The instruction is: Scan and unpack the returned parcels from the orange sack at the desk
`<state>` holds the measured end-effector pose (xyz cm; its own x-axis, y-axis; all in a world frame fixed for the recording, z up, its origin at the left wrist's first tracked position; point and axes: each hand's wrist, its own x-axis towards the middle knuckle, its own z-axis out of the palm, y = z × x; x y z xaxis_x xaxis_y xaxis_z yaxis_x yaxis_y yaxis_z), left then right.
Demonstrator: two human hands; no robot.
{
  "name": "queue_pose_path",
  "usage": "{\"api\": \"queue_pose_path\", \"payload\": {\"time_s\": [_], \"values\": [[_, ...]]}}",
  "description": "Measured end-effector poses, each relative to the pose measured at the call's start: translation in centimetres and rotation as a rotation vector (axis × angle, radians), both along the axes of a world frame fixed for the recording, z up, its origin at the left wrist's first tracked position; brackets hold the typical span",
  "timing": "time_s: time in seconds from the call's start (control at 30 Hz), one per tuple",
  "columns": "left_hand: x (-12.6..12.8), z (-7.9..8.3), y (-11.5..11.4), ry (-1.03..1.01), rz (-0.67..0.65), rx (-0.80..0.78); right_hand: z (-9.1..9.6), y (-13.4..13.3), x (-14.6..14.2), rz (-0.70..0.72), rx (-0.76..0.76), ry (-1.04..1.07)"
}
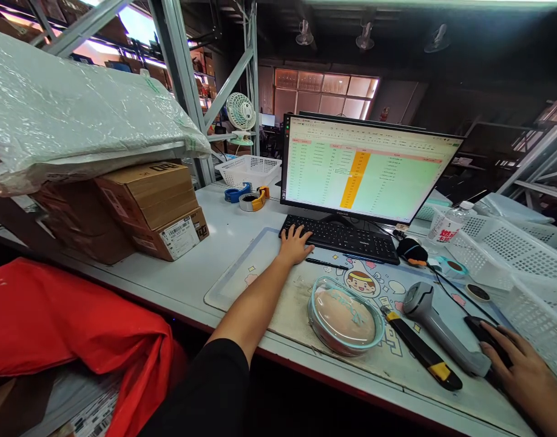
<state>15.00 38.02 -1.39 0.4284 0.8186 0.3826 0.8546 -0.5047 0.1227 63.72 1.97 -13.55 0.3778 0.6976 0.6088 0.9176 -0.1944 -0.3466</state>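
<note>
The left hand (295, 246) lies open on the black keyboard (337, 238), its fingers apart on the keys. The right hand (524, 376) curves over the black computer mouse (485, 334), on the right of the bench (224, 243), just beside a grey barcode scanner (435, 325). The mouse looks light and hard, easy to hold from above.
</note>
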Motion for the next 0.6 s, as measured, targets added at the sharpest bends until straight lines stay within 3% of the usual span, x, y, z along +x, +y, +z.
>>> {"api": "queue_pose_path", "payload": {"time_s": [0.23, 0.33, 0.43, 0.47, 0.53, 0.6], "values": [[-0.3, 0.8, -0.8, -0.054, -0.006, -0.020, -0.6, 0.3, 0.6, 0.006, 0.006, -0.068], [0.0, 3.5, -2.0, -0.098, 0.014, 0.014, -1.2, 0.4, 1.3, 0.008, 0.007, -0.107], [0.8, 8.1, -7.0, -0.219, -0.069, 0.123, -1.7, 0.8, 1.6, 0.004, 0.027, -0.133], [0.9, 9.7, -9.8, -0.314, -0.211, 0.169, -1.7, 1.0, 1.5, 0.001, 0.028, -0.136], [0.7, 12.3, -17.1, -0.435, -0.697, 0.186, -1.5, 1.1, 1.1, -0.006, 0.022, -0.143], [-0.2, 14.2, -24.7, -0.288, -1.151, 0.164, -0.7, 0.9, 0.4, -0.032, 0.017, -0.156]]}}
